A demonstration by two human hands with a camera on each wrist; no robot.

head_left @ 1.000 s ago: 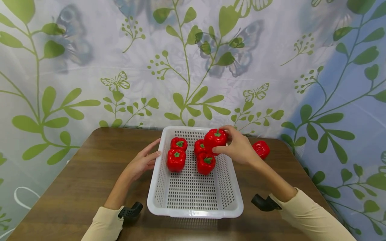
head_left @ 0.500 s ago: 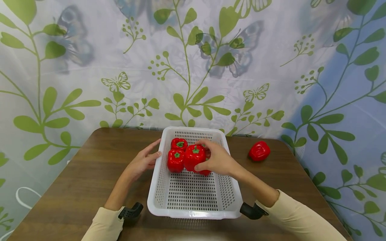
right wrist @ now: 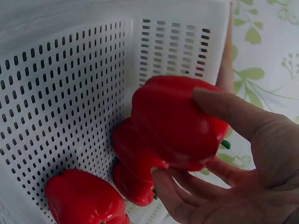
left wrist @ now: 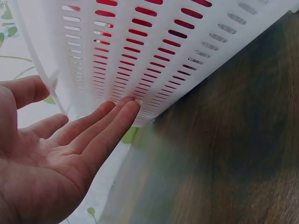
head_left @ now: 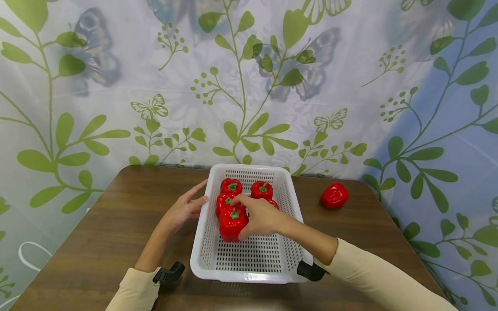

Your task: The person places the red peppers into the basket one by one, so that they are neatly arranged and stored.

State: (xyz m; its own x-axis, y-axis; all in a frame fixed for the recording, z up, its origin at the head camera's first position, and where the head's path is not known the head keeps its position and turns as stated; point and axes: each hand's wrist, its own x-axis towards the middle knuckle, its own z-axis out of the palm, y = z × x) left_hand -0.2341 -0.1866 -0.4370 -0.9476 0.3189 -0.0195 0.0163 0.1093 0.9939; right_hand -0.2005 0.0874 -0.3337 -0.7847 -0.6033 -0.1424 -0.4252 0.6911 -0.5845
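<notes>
The right hand (head_left: 261, 218) has its grip curled around a red pepper (head_left: 232, 223), holding it inside the white basket (head_left: 249, 272) on the surface (head_left: 97, 242). This hand hides part of one pepper behind it. The left hand (head_left: 182, 210) lies flat and relaxed against the basket's left wall. Another pepper (head_left: 334, 195) lies well apart, outside.

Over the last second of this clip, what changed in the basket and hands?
The right hand, gripping a red pepper, carried it from above the basket's far right corner toward the person and leftward, down among the other peppers. Unchanged: the left hand rests flat against the white basket's left wall, and the lone pepper lies on the table.
</notes>
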